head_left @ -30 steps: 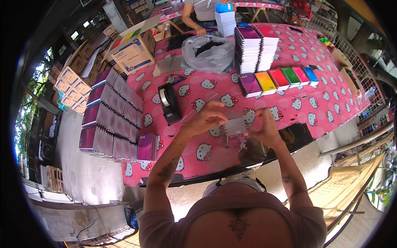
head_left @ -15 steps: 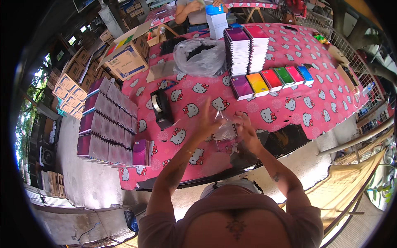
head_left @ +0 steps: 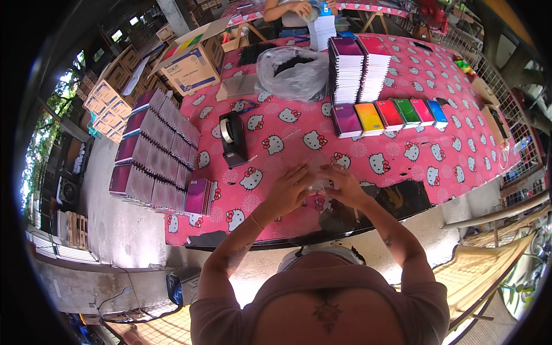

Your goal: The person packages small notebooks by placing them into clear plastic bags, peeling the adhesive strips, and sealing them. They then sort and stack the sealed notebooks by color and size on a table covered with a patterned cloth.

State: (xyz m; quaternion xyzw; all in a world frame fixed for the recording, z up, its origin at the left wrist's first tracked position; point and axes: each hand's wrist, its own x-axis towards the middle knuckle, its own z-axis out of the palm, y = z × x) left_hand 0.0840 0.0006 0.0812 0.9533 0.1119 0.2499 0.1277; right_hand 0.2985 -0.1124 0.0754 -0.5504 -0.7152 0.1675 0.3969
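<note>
A crumpled piece of clear plastic (head_left: 318, 185) lies between my hands near the front edge of the table, catching the light. My left hand (head_left: 292, 187) reaches over its left side, fingers stretched forward and thumb bent in. Around its right side curves my right hand (head_left: 343, 187). Both hands look closed on the plastic, and their fingertips nearly meet. What lies under or inside the plastic is mostly hidden by my fingers. A black tape dispenser (head_left: 234, 141) stands to the left of my left hand.
Stacked purple spiral notebooks (head_left: 154, 155) stand at the left. Two tall notebook piles (head_left: 347, 75) rise behind a row of colored notebooks (head_left: 391, 117). A large clear bag (head_left: 293, 77), a cardboard box (head_left: 190, 69) and a black sheet (head_left: 397, 198) are around. Across the table, a person (head_left: 296, 14) handles something.
My hands have come closer together and down over the plastic; the left fingers, raised before, now lie across it. The view has shifted slightly. The person opposite has moved their hands.
</note>
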